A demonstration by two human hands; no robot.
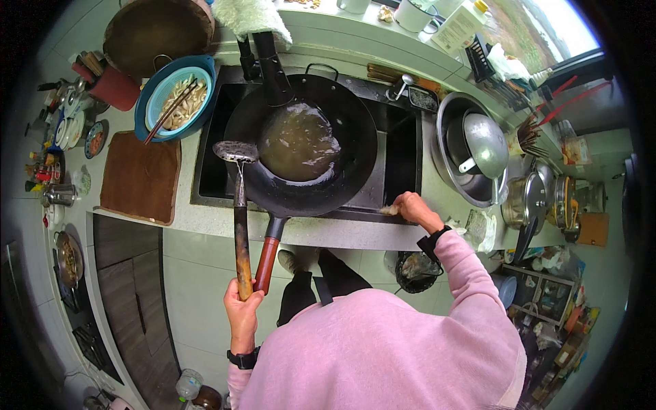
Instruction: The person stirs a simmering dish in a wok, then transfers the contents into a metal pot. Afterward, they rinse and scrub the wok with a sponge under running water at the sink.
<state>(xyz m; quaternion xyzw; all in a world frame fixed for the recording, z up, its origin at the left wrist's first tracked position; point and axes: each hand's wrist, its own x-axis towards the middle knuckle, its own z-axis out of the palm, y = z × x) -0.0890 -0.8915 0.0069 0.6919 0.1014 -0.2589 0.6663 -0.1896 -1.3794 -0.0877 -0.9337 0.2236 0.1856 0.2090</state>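
Note:
A black wok [353, 169] with cloudy water in it rests over the dark double sink [205, 174], under the black faucet [275, 77]. My left hand [243, 312] grips the wooden handle of a metal ladle [236, 151], whose head is at the wok's left rim. The wok's red-brown handle [267, 264] lies against the same hand; whether the fingers also wrap it I cannot tell. At the sink's front right edge, my right hand [411, 206] pinches a small pale brown thing, perhaps a scrubber or loofah piece.
Left of the sink stand a blue basin [139, 115] holding a colander of pale sliced food with chopsticks, and a brown mat [138, 179]. Metal bowls [446, 169] and a pot [517, 205] stand to the right. A waste bin [416, 282] is on the floor below the counter.

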